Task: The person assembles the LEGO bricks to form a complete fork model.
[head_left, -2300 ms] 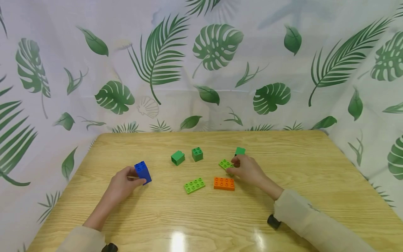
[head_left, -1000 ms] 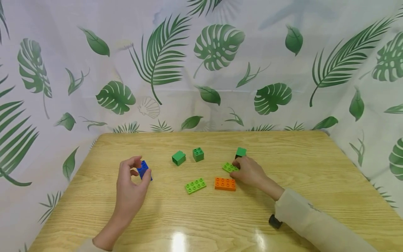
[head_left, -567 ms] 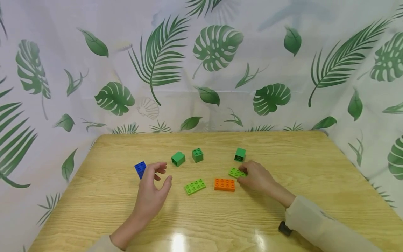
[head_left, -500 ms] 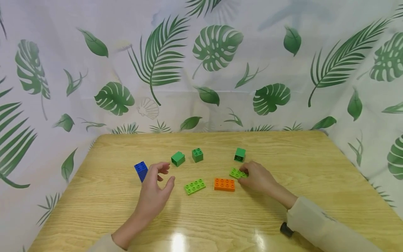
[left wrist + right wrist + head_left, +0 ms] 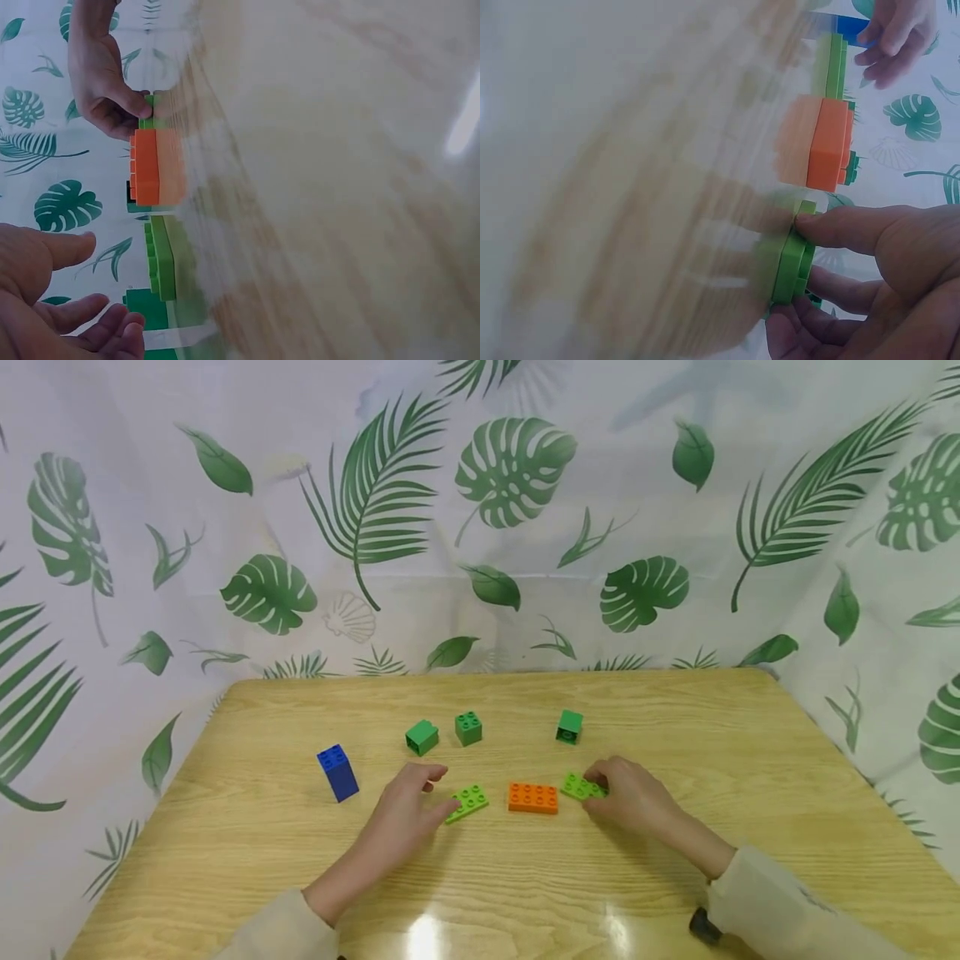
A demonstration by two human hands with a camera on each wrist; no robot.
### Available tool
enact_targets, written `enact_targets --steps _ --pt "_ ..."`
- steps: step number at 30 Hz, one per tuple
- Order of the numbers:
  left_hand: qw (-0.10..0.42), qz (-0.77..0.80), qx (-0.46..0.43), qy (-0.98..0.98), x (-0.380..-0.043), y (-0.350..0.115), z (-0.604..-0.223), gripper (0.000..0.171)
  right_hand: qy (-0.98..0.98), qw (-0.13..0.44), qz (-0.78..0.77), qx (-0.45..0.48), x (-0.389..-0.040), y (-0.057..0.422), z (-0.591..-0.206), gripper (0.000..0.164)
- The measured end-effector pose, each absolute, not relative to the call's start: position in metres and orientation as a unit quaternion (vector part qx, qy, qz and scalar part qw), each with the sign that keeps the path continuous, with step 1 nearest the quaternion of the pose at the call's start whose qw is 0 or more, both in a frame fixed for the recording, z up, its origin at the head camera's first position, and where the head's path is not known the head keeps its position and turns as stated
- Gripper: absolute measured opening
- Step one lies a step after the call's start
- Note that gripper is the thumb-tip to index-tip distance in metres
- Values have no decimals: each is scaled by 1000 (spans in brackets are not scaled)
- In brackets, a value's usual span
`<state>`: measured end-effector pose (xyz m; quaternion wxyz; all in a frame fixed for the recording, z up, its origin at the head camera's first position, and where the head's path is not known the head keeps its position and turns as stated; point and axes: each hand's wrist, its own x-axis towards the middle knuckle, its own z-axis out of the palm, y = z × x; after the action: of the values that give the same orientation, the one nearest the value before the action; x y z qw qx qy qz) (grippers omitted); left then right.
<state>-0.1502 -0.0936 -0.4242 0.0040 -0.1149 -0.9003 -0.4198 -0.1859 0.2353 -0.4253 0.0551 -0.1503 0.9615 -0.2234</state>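
Note:
My right hand [image 5: 633, 797] pinches a flat light green building brick [image 5: 581, 787] by its two ends, thumb on one and fingers on the other, close to the tabletop. Just left of it lies an orange eight-stud brick [image 5: 533, 797]. My left hand [image 5: 405, 810] is beside a second flat light green brick [image 5: 470, 800], its thumb overlapping the brick's near left end in the head view. In the left wrist view, the thumb and fingers of that hand are spread, with a gap before this light green brick [image 5: 160, 259]. A tall blue brick [image 5: 338, 772] stands to the left.
Behind the hands are three dark green bricks: one on its side [image 5: 422, 737], one upright with studs up [image 5: 468, 728], and another tipped with its hollow underside showing [image 5: 569, 727]. The wooden table [image 5: 525, 893] ends at a leaf-patterned cloth [image 5: 420, 635].
My left hand has let go of the blue brick and moved right to the left light green brick. My right hand has brought its light green brick nearer and rightward, beside the orange one.

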Motion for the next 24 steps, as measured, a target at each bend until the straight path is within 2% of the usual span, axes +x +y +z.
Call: enact_targets --steps 5,15,24 --pt "-25 -388 -124 -913 -157 -87 -427 48 958 59 -234 -156 -180 238 -424 38" --pt "-36 -332 -144 -931 -165 -83 -431 46 957 65 -240 -151 -168 237 -425 34" --pt "-58 -330 -160 -929 -175 -73 -436 43 956 101 -240 -138 -157 235 -420 30"
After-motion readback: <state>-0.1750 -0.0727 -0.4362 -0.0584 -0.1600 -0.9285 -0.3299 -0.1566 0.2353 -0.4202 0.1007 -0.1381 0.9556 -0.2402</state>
